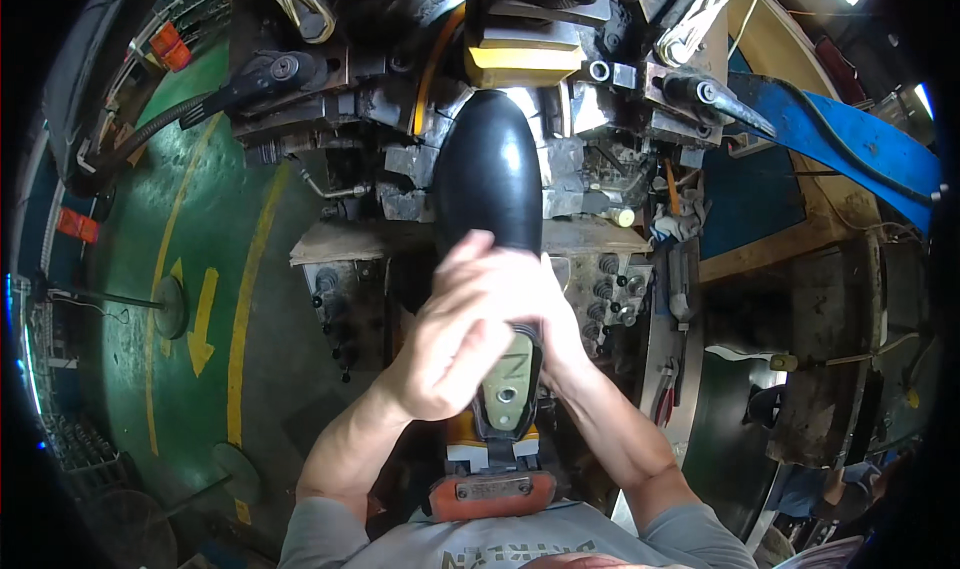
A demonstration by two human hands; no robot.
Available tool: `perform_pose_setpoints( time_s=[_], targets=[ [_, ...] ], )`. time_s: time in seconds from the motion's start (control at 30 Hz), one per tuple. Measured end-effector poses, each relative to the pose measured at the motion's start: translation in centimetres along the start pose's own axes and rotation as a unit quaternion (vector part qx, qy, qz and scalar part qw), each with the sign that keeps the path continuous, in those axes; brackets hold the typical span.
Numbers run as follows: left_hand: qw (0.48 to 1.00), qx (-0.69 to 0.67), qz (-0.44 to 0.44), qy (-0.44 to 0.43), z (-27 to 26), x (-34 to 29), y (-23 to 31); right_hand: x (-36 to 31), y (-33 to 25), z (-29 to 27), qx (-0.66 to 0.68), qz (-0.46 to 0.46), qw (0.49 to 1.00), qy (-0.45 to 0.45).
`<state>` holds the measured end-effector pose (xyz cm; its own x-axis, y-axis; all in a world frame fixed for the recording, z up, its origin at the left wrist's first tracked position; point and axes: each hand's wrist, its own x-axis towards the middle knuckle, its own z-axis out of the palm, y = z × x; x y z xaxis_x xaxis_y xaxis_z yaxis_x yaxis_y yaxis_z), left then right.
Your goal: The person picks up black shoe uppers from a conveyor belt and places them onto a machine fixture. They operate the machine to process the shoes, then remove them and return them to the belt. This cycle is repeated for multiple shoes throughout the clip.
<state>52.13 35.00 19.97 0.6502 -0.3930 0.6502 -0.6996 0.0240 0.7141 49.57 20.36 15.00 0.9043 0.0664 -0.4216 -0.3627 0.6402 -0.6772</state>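
Spanning the middle of a glossy black shoe upper [488, 174], left hand [445, 344] and right hand [562, 334] overlap in view. Left fingers bent, blurred; right hand along the shoe's right side, partly hidden. Cannot tell whether either grips. Shoe lies centred in the machine, toe just beneath a yellow block [525, 64]; green plate [507, 374] at heel end, orange pad [490, 499] near the person's shirt.

A glossy, round-toed black shoe upper [490, 174] lies around a green last [509, 374] mid-view, toe pointing forward.
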Motion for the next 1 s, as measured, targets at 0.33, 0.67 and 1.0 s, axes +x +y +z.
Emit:
perform_pose_setpoints(
  time_s=[0.33,0.67,1.0],
  targets=[
    [0.7,-0.443,-0.473,0.3,4.7,-6.5,-3.3,-1.5,3.1,-0.9,0.196,0.007,0.98,-0.01],
    [0.744,-0.445,-0.385,0.317,5.8,-8.3,-4.9,1.3,5.3,-3.3,0.185,-0.06,0.981,-0.006],
    [0.745,-0.486,-0.381,0.25,5.7,-9.7,-6.5,1.5,5.8,-3.6,0.167,-0.081,0.979,-0.083]
  ],
)
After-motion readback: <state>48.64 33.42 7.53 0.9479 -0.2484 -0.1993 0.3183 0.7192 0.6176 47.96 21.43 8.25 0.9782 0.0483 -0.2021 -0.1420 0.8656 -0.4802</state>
